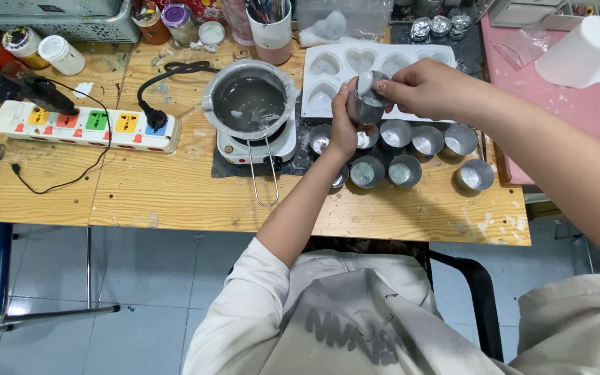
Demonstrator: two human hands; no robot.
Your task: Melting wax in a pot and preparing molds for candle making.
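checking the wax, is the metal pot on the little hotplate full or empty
Partly filled: the metal pot on the white hotplate holds shallow, greyish liquid, its inner walls bare above it.

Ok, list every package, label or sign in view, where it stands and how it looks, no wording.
Power strip: table's left; long white bar, sockets tagged orange, green, yellow and blue.
Jar: far left corner; round, with a multicoloured label.
White bottle: beside that jar; lying down, plain.
Red package: top edge, middle; mostly cut off.
Plastic bag: on the pink board, right; clear, crumpled.
No screens.
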